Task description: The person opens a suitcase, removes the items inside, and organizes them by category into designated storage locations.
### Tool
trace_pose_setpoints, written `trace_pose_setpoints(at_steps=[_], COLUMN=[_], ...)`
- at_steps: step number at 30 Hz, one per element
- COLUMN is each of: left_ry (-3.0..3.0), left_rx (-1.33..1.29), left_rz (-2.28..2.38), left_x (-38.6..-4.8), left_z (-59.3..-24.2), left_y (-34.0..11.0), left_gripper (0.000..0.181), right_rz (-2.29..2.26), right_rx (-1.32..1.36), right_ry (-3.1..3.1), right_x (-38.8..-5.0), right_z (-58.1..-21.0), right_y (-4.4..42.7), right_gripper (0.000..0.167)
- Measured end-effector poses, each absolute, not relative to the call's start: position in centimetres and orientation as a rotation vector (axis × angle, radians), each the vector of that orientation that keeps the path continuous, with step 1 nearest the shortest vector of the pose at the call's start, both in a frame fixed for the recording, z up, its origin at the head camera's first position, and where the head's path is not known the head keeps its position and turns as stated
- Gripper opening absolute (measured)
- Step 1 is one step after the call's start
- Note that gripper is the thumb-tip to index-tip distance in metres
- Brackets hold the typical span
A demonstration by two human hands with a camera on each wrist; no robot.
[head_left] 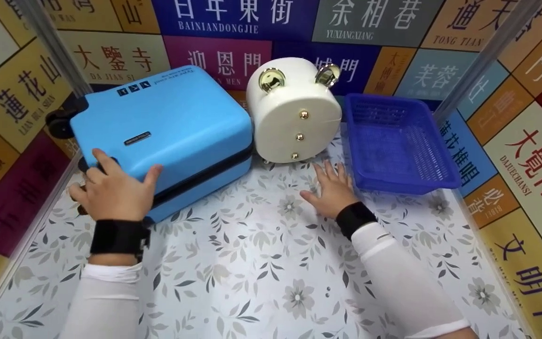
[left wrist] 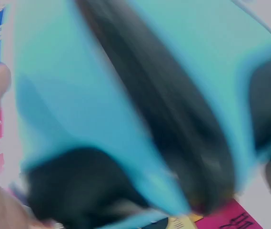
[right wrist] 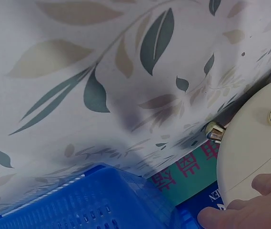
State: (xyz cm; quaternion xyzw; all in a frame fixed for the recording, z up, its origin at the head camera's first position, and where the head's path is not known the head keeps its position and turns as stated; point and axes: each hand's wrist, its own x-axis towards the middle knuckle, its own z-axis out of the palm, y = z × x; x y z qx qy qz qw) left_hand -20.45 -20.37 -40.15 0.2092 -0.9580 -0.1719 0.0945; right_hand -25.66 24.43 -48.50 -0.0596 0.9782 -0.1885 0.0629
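A light-blue hard-shell suitcase (head_left: 181,113) lies on its side at the left, a black wheel (head_left: 59,126) showing at its far left corner. My left hand (head_left: 118,193) is at its near left end, fingers and thumb spread; whether the fingertips touch the shell is hard to tell. In the left wrist view the suitcase (left wrist: 78,109) is blurred, with its dark seam running across. My right hand (head_left: 334,190) holds nothing, fingers spread, in front of a round white drum-shaped thing (head_left: 275,122) with gold studs and two gold ear-like pieces.
At the right stands a blue plastic basket (head_left: 355,165) with perforated walls. The table (head_left: 233,282) has a white cloth with a leaf pattern. Sign-printed panels (head_left: 219,19) enclose the back and sides, and clear posts (head_left: 482,61) rise at the corners.
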Motion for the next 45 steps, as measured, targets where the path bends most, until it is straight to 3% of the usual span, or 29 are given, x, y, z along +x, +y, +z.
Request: trace_pose_setpoints(at_steps=[5, 11, 23, 31, 45], left_ry=[-2.842, -2.695, -2.861, -2.726, -2.708], left_rx=[0.722, 0.637, 0.640, 0.440, 0.080], left_rz=[-0.482, -0.466, -0.477, -0.383, -0.377], left_x=[-22.1, -22.3, -22.2, -21.9, -24.5], left_z=[-40.2, -41.9, -40.3, -42.0, -41.8], left_y=[-20.5, -21.9, -22.2, -24.0, -31.8], left_gripper=[0.123, 0.101, 0.101, 0.084, 0.064], right_rz=[-0.568, -0.568, -0.543, -0.533, -0.556], right_rx=[-0.192, -0.205, -0.190, -0.179, -0.173], right_ry=[2.939, 2.933, 2.934, 2.941, 2.951], right_x=[-25.7, -25.7, -26.0, -26.2, -26.1], right_z=[-48.8, -48.9, -48.9, -48.8, -48.8], right_y=[24.2, 24.0, 23.8, 23.9, 24.3], right_gripper=[0.095, 0.096, 0.094, 0.095, 0.094])
